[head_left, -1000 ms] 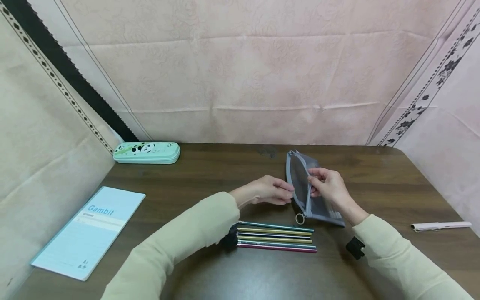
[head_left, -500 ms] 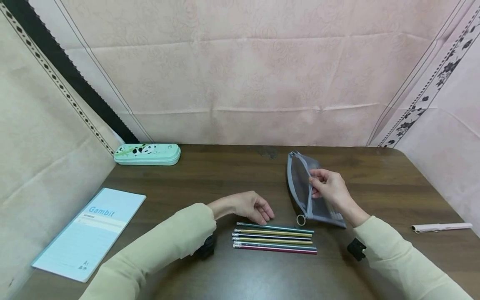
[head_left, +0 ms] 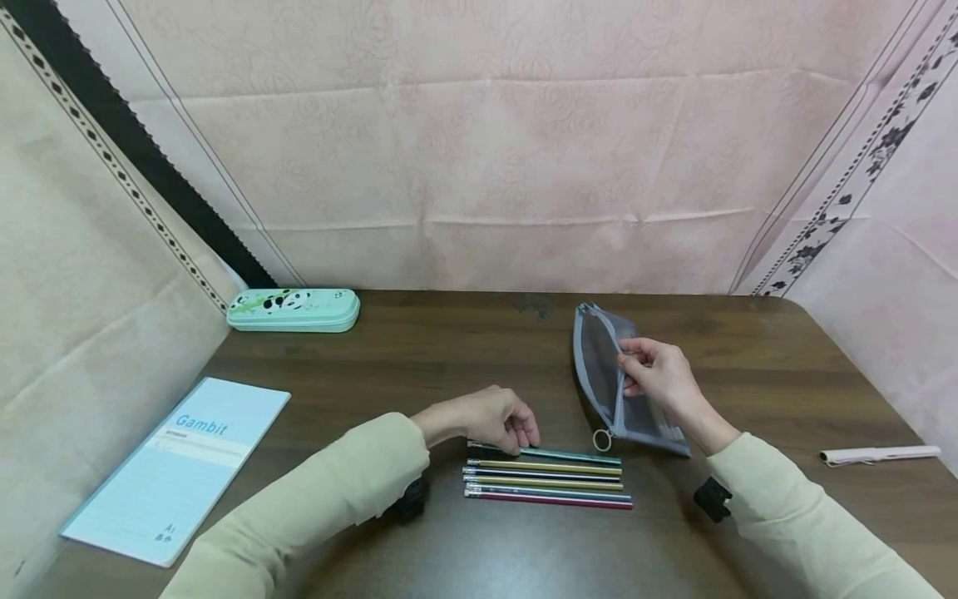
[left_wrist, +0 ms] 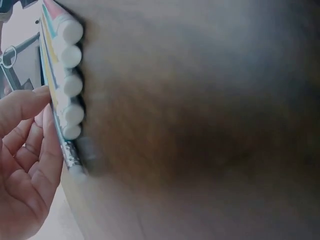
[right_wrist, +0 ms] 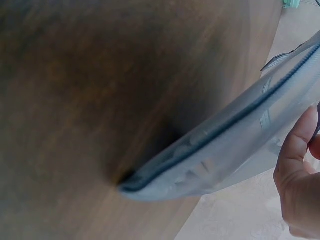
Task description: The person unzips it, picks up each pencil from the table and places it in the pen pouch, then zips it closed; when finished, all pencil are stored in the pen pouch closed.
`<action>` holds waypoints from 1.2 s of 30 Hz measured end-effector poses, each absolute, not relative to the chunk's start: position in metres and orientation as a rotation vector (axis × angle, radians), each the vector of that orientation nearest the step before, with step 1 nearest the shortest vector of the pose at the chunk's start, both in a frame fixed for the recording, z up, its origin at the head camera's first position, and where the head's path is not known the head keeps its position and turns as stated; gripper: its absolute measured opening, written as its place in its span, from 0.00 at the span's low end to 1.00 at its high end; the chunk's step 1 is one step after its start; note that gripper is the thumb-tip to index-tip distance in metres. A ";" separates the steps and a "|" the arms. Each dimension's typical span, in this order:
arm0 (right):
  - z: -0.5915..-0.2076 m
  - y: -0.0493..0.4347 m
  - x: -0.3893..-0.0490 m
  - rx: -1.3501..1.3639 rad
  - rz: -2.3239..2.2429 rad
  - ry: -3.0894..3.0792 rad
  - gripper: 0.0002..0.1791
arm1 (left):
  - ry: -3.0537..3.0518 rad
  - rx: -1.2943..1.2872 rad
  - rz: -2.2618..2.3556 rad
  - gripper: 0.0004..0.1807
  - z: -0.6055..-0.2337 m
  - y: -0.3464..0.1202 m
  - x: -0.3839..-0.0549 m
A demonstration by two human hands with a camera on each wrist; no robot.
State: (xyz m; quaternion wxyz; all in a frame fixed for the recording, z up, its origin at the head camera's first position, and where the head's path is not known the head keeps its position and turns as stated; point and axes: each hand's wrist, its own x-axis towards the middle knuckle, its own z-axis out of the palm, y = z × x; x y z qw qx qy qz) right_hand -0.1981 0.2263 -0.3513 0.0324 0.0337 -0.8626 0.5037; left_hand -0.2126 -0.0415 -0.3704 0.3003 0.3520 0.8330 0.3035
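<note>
Brown wood-grain tabletop (head_left: 449, 353) supports a translucent grey-blue zip pouch (head_left: 636, 416), rim pinched by the right hand (head_left: 659, 372). At the pouch's near-left side, the left hand (head_left: 500, 420) pinches a slim teal pencil (head_left: 572, 455): apparently the pick-up step; next, likely, lift clear.

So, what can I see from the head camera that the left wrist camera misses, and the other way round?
Only the head view: the blue notebook, the mint panda case and the white pen.

Only the left wrist view: the palm side of the left hand and the round white pencil ends seen face-on.

Both: the left hand itself, the row of pencils and the ring on the grey pouch.
</note>
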 end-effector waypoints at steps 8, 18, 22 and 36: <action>-0.351 0.226 -0.198 0.097 1.561 -2.654 0.20 | 2.256 0.958 0.719 0.12 -0.359 -0.059 -0.224; -0.350 0.225 -0.198 0.101 1.584 -2.635 0.20 | 2.115 0.674 1.075 0.12 -0.349 -0.067 -0.249; -0.352 0.224 -0.198 0.103 1.591 -2.632 0.19 | 1.994 0.502 1.282 0.14 -0.354 -0.051 -0.255; -0.351 0.223 -0.197 0.106 1.587 -2.647 0.20 | 1.715 0.126 1.715 0.20 -0.366 0.025 -0.253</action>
